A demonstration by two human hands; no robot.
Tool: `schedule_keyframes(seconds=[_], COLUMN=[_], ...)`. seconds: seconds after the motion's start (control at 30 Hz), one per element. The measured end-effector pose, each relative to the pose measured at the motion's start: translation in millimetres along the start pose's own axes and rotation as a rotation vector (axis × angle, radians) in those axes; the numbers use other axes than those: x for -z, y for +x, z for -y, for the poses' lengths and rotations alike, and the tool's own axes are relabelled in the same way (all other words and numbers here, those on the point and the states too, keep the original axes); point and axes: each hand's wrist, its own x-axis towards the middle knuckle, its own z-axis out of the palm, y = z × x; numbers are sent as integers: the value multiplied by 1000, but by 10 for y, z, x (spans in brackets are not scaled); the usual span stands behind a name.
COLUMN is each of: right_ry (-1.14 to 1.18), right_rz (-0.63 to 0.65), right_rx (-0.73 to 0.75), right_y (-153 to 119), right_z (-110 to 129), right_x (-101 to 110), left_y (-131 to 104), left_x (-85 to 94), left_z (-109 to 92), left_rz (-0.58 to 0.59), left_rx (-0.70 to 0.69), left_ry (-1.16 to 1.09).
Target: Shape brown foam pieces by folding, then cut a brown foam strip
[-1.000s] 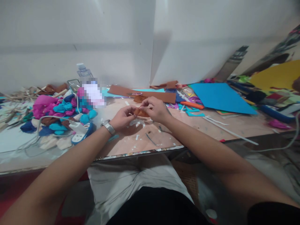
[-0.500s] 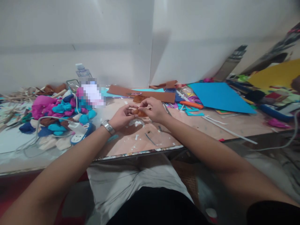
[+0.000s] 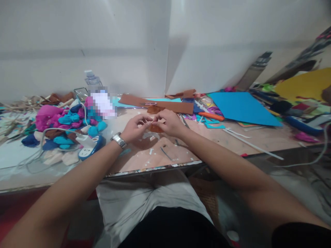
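Over the middle of the table, my left hand (image 3: 137,127) and my right hand (image 3: 168,122) meet fingertip to fingertip. Both pinch a small, thin brown piece (image 3: 156,128), which looks like crumpled paper or cloth; the fingers cover part of it. A second brown crumpled piece (image 3: 153,109) lies just behind the hands. Beyond that, a flat brown strip (image 3: 176,106) runs across the table with a small pinkish tool (image 3: 148,103) on top. My left wrist wears a metal watch (image 3: 119,140).
Pink and blue crumpled bundles (image 3: 68,119) and a power strip (image 3: 90,148) with its cable sit at left. A clear bottle (image 3: 91,80) stands near the wall. Rightward lie an orange-handled cutter (image 3: 211,116), a blue sheet (image 3: 243,108) and white strips (image 3: 256,144).
The fingertips of both hands have drawn closer together over the brown piece, and my right fingers have come down slightly. The things on the table have stayed put.
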Motion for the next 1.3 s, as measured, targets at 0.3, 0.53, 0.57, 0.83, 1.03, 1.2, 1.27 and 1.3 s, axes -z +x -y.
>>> schedule_keyframes(seconds=[0.3,0.53,0.57,0.83,1.03,1.2,1.27,1.3], right_ry=[-23,-50,-56,-49,-55,-52,-53,-53], right_rz=[-4,6,9,-21,-48,-66,-66,-68], right_rx=[113,55,55,124,144,161,161,163], right_y=[-10,-13,-15,-23,-37,-51,-53,-54], right_z=[-9,74,80,59,80,86,78,71], right_x=[11,57,59,35,54,45,36,31], left_y=[-7,-9,-8,5,6,5,10,12], left_x=[-3,21,26,23,14,32,42,45], left_z=[-82,-87,-87,-98,-62,-23,-12,-8], left_rz=[7,95,108,138,104,87,86,80], left_rx=[90,79,71,9,36,47,45,50], left_ry=[-76,-173,-179,-191,-225,-186,-152,-138])
